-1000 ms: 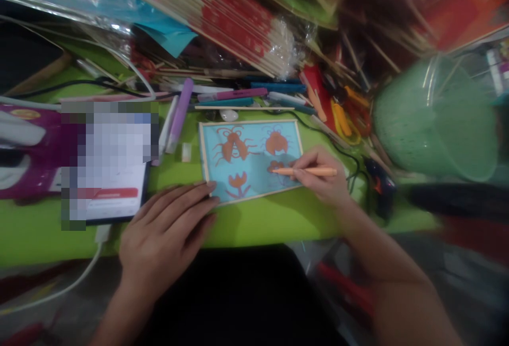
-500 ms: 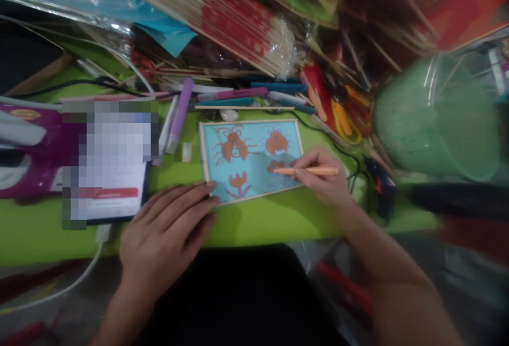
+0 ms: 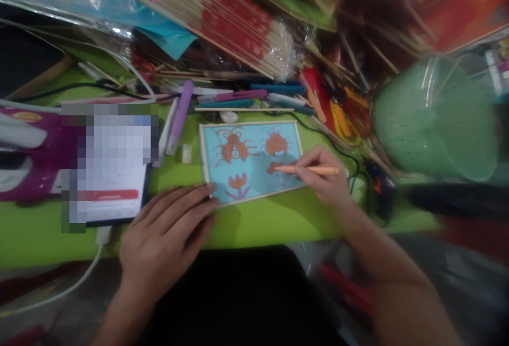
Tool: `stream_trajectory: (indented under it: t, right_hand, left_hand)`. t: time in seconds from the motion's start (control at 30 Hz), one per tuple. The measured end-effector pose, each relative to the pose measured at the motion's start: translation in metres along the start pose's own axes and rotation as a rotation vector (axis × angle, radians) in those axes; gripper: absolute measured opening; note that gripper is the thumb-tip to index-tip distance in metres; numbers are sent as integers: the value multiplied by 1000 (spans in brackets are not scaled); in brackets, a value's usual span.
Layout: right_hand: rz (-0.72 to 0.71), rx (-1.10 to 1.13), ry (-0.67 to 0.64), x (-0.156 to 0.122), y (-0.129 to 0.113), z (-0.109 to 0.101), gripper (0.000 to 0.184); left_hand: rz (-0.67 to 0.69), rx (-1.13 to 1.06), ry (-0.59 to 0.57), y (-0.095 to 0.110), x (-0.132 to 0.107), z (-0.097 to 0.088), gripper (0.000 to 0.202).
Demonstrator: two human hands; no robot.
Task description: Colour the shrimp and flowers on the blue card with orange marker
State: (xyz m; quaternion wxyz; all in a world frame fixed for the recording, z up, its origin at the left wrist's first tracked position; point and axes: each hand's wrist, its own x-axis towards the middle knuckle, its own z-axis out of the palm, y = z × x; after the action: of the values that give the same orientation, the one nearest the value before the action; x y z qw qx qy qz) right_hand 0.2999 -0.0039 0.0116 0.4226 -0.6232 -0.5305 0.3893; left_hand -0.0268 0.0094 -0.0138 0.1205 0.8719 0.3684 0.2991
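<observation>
A blue picture panel (image 3: 254, 168) with thin wooden strips along its edges lies on the green tabletop (image 3: 254, 224). It bears two orange beetle drawings in its upper half, an orange tulip at lower left and a small orange flower at lower right. My right hand (image 3: 324, 179) pinches an orange marker (image 3: 320, 170), its tip on the small flower. Flat and outstretched, my left hand (image 3: 169, 224) rests with its fingertips on the panel's lower left corner, holding nothing.
Left of the panel lie a phone (image 3: 115, 176), partly blurred out, with a white cable, and a purple marker (image 3: 180, 118). Pens, scissors (image 3: 344, 120) and bundled wooden sticks (image 3: 222, 11) crowd the back. A green translucent tub (image 3: 435, 118) stands at right.
The marker tip has shifted slightly right on the small flower, whose centre now looks more filled with orange. My left hand stays in place.
</observation>
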Motion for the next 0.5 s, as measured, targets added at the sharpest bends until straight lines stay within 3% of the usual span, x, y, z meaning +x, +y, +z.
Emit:
stream_trajectory:
  t: [0.5]
  right_hand:
    - [28, 44, -31, -1, 2, 0, 20]
  left_hand:
    - [12, 6, 14, 1, 1, 1, 27]
